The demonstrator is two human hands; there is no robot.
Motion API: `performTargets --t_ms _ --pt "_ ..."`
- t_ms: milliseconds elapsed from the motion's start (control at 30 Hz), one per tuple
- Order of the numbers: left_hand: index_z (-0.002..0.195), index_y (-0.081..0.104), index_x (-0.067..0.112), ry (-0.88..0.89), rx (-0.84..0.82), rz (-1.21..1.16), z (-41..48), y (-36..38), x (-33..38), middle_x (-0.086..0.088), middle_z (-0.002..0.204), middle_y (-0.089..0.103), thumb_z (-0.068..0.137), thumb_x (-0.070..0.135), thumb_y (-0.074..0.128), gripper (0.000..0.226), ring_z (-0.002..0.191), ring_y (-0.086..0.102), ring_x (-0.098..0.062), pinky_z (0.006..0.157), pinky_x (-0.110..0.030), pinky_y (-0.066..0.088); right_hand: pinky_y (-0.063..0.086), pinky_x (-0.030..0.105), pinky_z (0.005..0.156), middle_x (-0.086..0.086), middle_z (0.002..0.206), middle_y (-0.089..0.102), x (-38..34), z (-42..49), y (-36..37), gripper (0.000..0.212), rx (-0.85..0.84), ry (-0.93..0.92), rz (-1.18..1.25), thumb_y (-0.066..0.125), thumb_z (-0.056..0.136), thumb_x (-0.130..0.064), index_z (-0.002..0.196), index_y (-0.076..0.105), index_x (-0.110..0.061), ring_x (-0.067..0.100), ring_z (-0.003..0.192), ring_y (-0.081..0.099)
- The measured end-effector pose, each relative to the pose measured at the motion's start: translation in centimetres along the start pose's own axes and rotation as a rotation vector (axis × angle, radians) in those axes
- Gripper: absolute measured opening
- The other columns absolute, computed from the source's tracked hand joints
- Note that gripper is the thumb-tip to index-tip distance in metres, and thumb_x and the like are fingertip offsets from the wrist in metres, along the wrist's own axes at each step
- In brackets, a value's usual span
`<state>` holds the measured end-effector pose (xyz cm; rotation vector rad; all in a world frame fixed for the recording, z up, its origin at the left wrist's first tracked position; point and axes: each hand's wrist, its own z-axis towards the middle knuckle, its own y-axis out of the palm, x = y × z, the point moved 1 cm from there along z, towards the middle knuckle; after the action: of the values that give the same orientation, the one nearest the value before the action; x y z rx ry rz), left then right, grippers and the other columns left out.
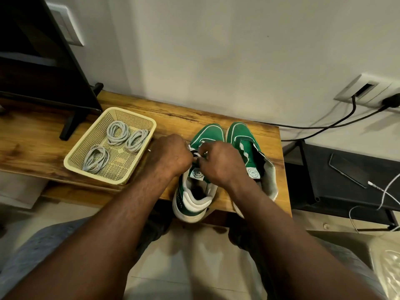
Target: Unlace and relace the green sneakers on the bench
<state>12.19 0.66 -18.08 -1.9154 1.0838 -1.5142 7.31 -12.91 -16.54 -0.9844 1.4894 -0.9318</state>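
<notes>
Head camera, looking down: two green sneakers stand side by side on the right end of the wooden bench [173, 113], toes toward the wall and heels at the near edge. Both are green suede with white piping round the toe, white soles and a round white label on the tongue. The left sneaker [207, 133] has a white padded collar and heel. The right sneaker [242, 135] lies open, its tongue loose and no lace showing. Both hands meet over the left sneaker's tongue. The left hand [171, 154] is curled tight, fingertips hidden behind the knuckles, and the right hand [218, 163] has its fingers bent inward. Each seems to pinch the white lace [195, 153] that shows between them. Left of the shoes sits a cream mesh basket [134, 113] holding three grey lace coils [118, 133].
</notes>
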Motion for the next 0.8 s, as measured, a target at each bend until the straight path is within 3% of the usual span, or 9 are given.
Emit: performTargets --t_ms 100,200,267,333,467,533,600,700,800 --pt "0.084 0.075 0.015 0.006 0.009 0.023 -0.1 0.0 0.0 -0.005 0.078 0.073 0.089 0.02 0.075 0.007 0.064 0.073 -0.024 0.061 -0.042 0.065 0.056 0.034 0.071 0.003 0.09 0.073 -0.2 0.1 0.3 0.01 0.059 -0.019 -0.054 0.068 0.092 -0.025 0.093 0.077 -0.023 0.028 0.084 0.069" --pt "0.081 0.068 0.013 0.03 0.042 0.133 -0.3 -0.2 0.3 -0.002 0.073 0.061 0.093 0.023 0.071 0.016 0.064 0.061 -0.017 0.053 -0.031 0.049 0.058 0.038 0.072 -0.004 0.079 0.07 0.3 0.5 -0.3 0.017 0.053 0.097 0.356 0.071 0.092 -0.021 0.075 0.069 -0.02 0.019 0.077 0.067" --pt "0.084 0.067 0.016 0.038 0.057 0.177 -0.4 -0.3 0.4 0.001 0.072 0.052 0.096 0.026 0.068 0.016 0.064 0.052 -0.014 0.056 -0.029 0.039 0.054 0.04 0.073 -0.003 0.076 0.067 0.3 0.5 -2.1 0.023 0.156 0.146 0.697 0.072 0.096 -0.023 0.075 0.065 -0.018 0.016 0.074 0.063" --pt "0.085 0.068 0.016 0.041 0.044 0.169 -0.5 -0.5 0.4 0.002 0.071 0.05 0.096 0.026 0.068 0.015 0.065 0.051 -0.013 0.059 -0.03 0.039 0.052 0.037 0.075 -0.002 0.079 0.069 1.0 0.6 -4.4 0.022 0.264 0.178 0.844 0.069 0.099 -0.026 0.08 0.067 -0.016 0.013 0.073 0.063" --pt "0.079 0.067 0.017 0.051 0.011 0.161 -1.1 -0.7 1.0 -0.002 0.076 0.062 0.091 0.023 0.066 0.013 0.068 0.057 -0.017 0.057 -0.03 0.04 0.06 0.047 0.087 -0.004 0.089 0.075 3.8 0.7 -6.0 0.015 0.128 0.198 0.581 0.072 0.096 -0.034 0.1 0.074 -0.02 0.015 0.086 0.071" --pt "0.093 0.071 0.017 0.085 0.021 0.163 -1.5 -0.9 1.2 -0.005 0.089 0.07 0.089 0.023 0.067 0.009 0.079 0.063 -0.022 0.065 -0.033 0.049 0.057 0.038 0.093 -0.004 0.114 0.074 4.2 0.5 -5.1 0.035 0.02 0.2 0.31 0.074 0.094 -0.04 0.124 0.069 -0.023 0.017 0.104 0.069" --pt "0.11 0.065 0.021 0.141 0.033 0.154 -1.6 -0.8 1.1 -0.003 0.097 0.07 0.089 0.024 0.068 0.022 0.086 0.064 -0.024 0.07 -0.035 0.052 0.054 0.037 0.096 0.002 0.13 0.068 3.5 0.5 -4.4 0.049 0.057 0.164 0.153 0.076 0.091 -0.043 0.134 0.064 -0.023 0.022 0.115 0.065" --pt "0.128 0.058 0.03 0.248 0.023 0.189 -1.6 -0.1 1.2 -0.001 0.105 0.072 0.092 0.02 0.068 0.039 0.083 0.061 -0.019 0.064 -0.031 0.044 0.056 0.041 0.088 0.006 0.119 0.067 2.1 0.3 -4.0 0.045 0.161 0.075 0.086 0.076 0.087 -0.042 0.126 0.065 -0.023 0.026 0.107 0.064" --pt "0.137 0.059 0.041 0.327 0.034 0.252 -1.6 0.4 0.9 0.001 0.117 0.071 0.096 0.027 0.069 0.045 0.092 0.064 -0.018 0.068 -0.033 0.048 0.056 0.037 0.076 0.006 0.105 0.07 0.6 -0.5 -2.5 0.043 0.054 0.008 -0.008 0.076 0.086 -0.038 0.123 0.063 -0.019 0.028 0.097 0.067"
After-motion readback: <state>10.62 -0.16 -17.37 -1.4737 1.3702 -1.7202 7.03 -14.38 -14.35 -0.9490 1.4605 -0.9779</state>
